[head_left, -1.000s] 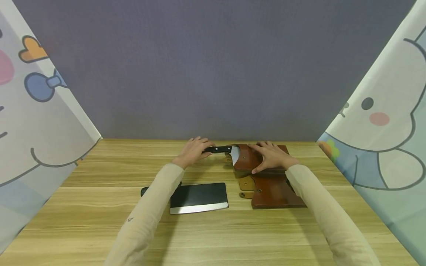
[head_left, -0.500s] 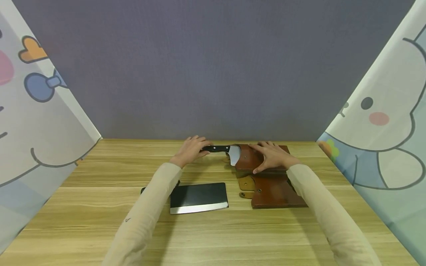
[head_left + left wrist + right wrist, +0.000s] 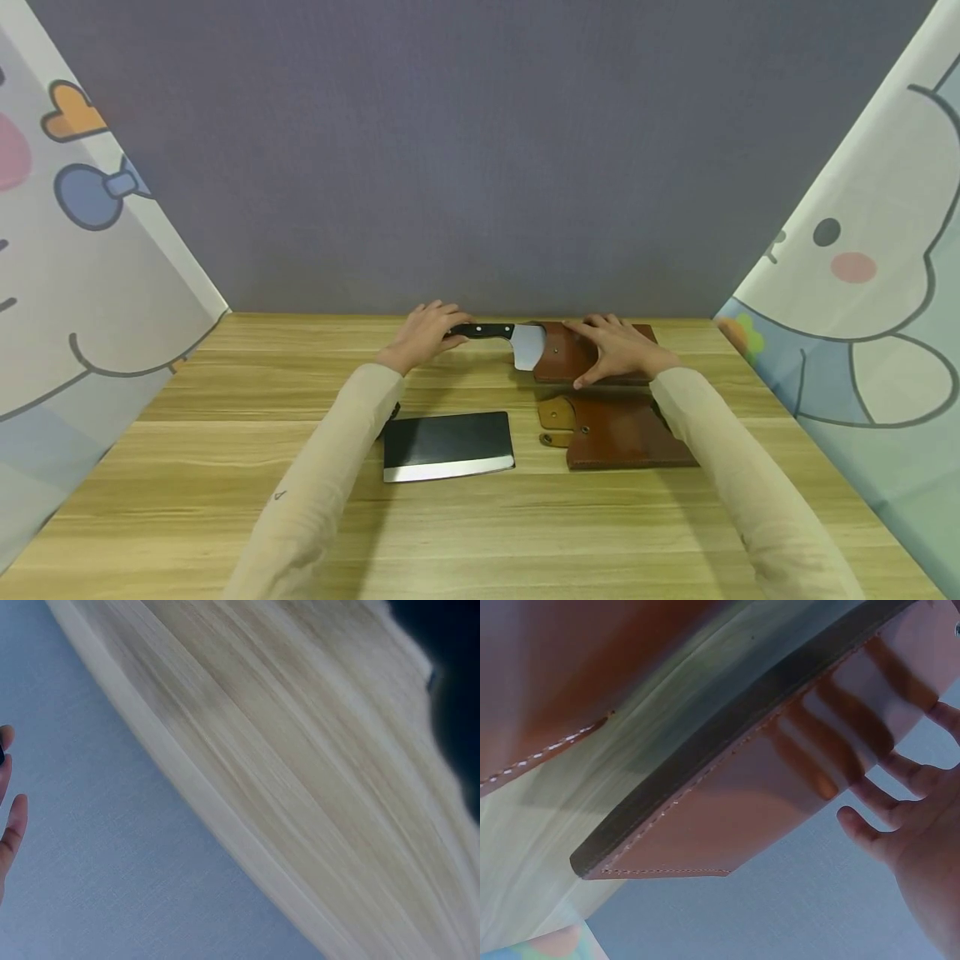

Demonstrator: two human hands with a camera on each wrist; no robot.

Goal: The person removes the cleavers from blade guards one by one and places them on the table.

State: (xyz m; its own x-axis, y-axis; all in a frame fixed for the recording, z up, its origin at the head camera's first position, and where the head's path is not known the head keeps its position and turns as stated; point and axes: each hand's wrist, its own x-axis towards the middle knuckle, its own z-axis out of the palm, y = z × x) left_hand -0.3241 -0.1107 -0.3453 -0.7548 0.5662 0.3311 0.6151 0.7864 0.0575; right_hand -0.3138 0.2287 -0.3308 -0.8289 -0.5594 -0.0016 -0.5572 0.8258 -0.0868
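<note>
In the head view my left hand [image 3: 425, 333] pinches the black riveted handle of a cleaver [image 3: 528, 347] near the far table edge. A strip of its bright blade shows outside a brown leather sheath [image 3: 553, 354]; the rest is hidden inside. My right hand [image 3: 618, 348] grips that sheath from above, thumb at the near edge and fingers over the far one. The right wrist view shows the sheath's stitched side [image 3: 697, 825] and the fingertips along its border. Only a few left fingertips [image 3: 13, 832] appear in the left wrist view.
A second, dark-bladed cleaver [image 3: 450, 442] lies nearer on the wooden table [image 3: 465, 542], its handle mostly under the left sleeve. Another brown sheath [image 3: 622, 433] with tan snap straps lies partly under the right forearm. A grey panel [image 3: 480, 167] stands behind the table.
My left hand has drawn the cleaver left and slightly away, so more blade shows outside the sheath. The right hand and sheath have shifted a little right.
</note>
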